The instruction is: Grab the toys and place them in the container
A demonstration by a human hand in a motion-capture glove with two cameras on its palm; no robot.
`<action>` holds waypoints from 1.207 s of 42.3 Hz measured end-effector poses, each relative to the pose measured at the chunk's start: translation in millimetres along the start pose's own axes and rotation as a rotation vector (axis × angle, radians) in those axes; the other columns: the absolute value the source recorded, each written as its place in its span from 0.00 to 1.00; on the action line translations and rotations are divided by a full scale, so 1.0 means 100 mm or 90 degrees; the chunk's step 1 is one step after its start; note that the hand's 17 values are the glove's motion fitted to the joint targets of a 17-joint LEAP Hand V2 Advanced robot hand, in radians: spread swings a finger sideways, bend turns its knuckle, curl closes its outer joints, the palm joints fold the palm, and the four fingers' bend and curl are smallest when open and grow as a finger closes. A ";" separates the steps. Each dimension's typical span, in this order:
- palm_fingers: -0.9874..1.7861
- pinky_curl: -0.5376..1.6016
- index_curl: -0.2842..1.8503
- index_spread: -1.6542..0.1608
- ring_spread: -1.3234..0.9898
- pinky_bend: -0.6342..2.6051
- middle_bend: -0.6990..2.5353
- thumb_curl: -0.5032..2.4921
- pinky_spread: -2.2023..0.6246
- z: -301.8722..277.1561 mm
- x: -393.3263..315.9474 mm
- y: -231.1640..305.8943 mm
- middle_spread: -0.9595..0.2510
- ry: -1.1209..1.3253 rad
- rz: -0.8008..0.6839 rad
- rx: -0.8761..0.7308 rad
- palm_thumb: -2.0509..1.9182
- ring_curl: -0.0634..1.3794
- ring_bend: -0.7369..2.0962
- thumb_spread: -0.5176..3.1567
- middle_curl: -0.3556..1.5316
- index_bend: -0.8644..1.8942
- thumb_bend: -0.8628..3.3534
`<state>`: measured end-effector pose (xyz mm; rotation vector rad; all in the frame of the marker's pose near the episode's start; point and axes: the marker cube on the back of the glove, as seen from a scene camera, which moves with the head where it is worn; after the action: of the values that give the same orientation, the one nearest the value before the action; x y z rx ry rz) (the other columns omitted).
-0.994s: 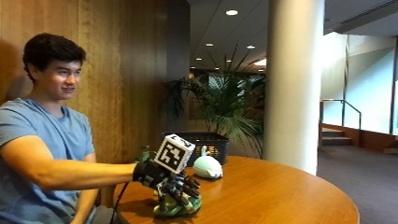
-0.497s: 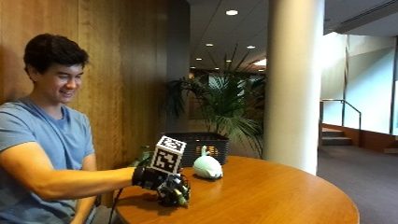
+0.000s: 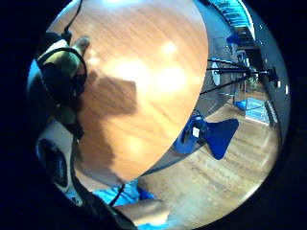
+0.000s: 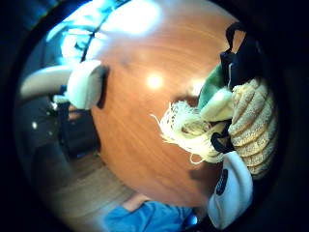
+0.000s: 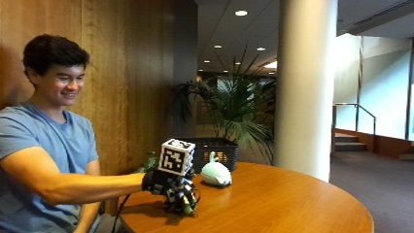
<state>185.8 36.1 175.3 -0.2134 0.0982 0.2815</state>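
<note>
Lower than a second ago, the gloved right hand [image 5: 169, 185] has come down from a raised hold to rest at the near edge of the round wooden tabletop [image 5: 284, 204], with the toy it carries now down at the wood. Its fingers are curled round a green stuffed toy [image 4: 215, 96] with a tan knitted part and a cream fringe, which the thumb-side palm view shows pressed close against the palm; in the outside view only a dark bundle with a touch of green shows under the glove. A second toy, a pale mint-and-white plush [image 5: 215, 173], sits on the tabletop just beyond the hand, untouched. Behind that plush, at the far rim of the tabletop by the wooden wall, stands the dark woven basket [image 5: 210, 149] that looks to be the container. So the line that matters runs straight away from the person: hand, then pale plush, then basket, all nearly in a row. As I judge it, the held toy must be lifted and carried forward over or just past the pale plush to reach the basket's open top, and a low carry risks knocking that plush. The bare hand is not in view.
</note>
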 end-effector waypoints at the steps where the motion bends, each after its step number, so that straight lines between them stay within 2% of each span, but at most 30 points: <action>1: 0.64 0.39 0.26 0.74 0.40 0.57 0.32 0.37 0.64 -0.02 -0.01 0.00 0.72 0.006 0.004 -0.001 0.70 0.40 0.58 0.43 0.33 0.47 0.28; 8: 0.66 0.40 0.28 0.75 0.39 0.56 0.32 0.39 0.63 -0.43 -0.13 -0.02 0.67 0.028 0.034 0.012 0.71 0.40 0.58 0.40 0.35 0.47 0.27; 16: 0.66 0.41 0.30 0.74 0.37 0.55 0.31 0.41 0.63 -1.37 -0.35 0.04 0.65 0.048 0.050 0.082 0.71 0.41 0.57 0.38 0.36 0.46 0.27; 18: 0.67 0.41 0.30 0.74 0.37 0.55 0.31 0.41 0.63 -1.61 -0.47 0.09 0.64 0.044 0.017 0.102 0.71 0.41 0.57 0.37 0.36 0.46 0.26; 22: 0.67 0.41 0.31 0.74 0.37 0.54 0.31 0.42 0.63 -2.06 -0.75 0.22 0.64 0.040 -0.114 0.148 0.71 0.41 0.56 0.37 0.37 0.45 0.26; 27: 0.67 0.42 0.32 0.74 0.36 0.54 0.30 0.43 0.63 -2.48 -1.02 0.19 0.63 0.026 -0.021 0.180 0.71 0.41 0.56 0.36 0.37 0.45 0.26; 31: 0.67 0.42 0.32 0.74 0.36 0.53 0.30 0.44 0.63 -2.79 -1.30 0.23 0.63 0.032 -0.027 0.209 0.71 0.41 0.56 0.35 0.38 0.44 0.26; 37: 0.67 0.42 0.34 0.74 0.36 0.53 0.29 0.45 0.63 -3.10 -1.68 0.27 0.63 0.033 -0.029 0.225 0.71 0.42 0.55 0.35 0.39 0.42 0.25; 43: 0.68 0.43 0.35 0.74 0.36 0.53 0.29 0.45 0.63 -3.26 -2.37 0.37 0.63 -0.060 -0.125 0.216 0.71 0.42 0.55 0.34 0.40 0.41 0.25; 48: 0.68 0.43 0.36 0.73 0.36 0.52 0.28 0.46 0.62 -3.20 -2.89 0.37 0.63 -0.071 -0.090 0.207 0.71 0.42 0.55 0.34 0.40 0.40 0.25; 51: 0.68 0.43 0.36 0.73 0.36 0.52 0.28 0.46 0.62 -3.15 -3.23 0.42 0.63 -0.083 -0.101 0.206 0.71 0.43 0.55 0.34 0.41 0.39 0.24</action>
<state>-156.1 -79.9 -98.7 0.1178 -0.0034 0.1174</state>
